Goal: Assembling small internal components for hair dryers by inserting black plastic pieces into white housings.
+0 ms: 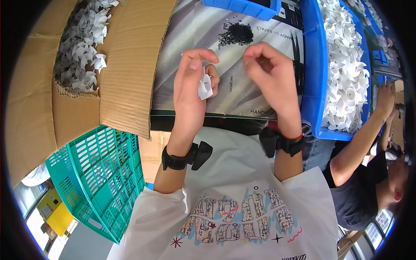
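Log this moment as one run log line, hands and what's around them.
left hand: holds white fan piece | right hand: fingers pinched, contents unclear | nearby: black small parts pile, blue bin, cardboard box

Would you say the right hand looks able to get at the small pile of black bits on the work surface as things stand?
Probably yes. The right hand hovers just below the pile of black bits, with only bare surface between them. Its fingers are curled shut, perhaps pinching something tiny, so they might need to open first.
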Available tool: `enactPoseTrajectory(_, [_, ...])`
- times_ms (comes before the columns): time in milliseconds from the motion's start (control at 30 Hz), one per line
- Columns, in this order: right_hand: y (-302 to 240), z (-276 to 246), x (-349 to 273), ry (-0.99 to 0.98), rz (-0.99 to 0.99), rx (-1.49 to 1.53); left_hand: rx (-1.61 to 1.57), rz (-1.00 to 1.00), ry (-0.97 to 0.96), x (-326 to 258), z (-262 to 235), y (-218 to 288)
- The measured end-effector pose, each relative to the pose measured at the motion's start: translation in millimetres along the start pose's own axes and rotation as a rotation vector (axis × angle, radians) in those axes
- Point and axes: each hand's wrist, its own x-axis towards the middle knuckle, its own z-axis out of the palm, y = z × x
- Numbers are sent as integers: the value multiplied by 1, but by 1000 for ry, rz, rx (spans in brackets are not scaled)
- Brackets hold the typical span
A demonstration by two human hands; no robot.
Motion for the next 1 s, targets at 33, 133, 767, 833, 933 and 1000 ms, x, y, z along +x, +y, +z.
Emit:
enactPoseTrajectory(33, [-2, 6, -7, 1, 2, 1, -31, -10, -31, 0, 0, 0])
enactPoseTrajectory(133, [0, 25, -19, -185, 0, 378, -5, 7, -71, 2, 0, -3])
enactPoseTrajectory(767, [2, 35, -23, -138, -74, 152, 103, 35, -94, 0, 1, -5])
enactPoseTrajectory(833, [3, 36, -23, -121, -79, 153, 90, 34, -83, 0, 4, -5])
enactPoseTrajectory(933, [-2, 36, -25, -92, -116, 108, 94, 45, -95, 0, 3, -4])
enactPoseTrajectory(1000, [-5, 33, -25, -78, -147, 59, 126, 37, -107, 1, 1, -5])
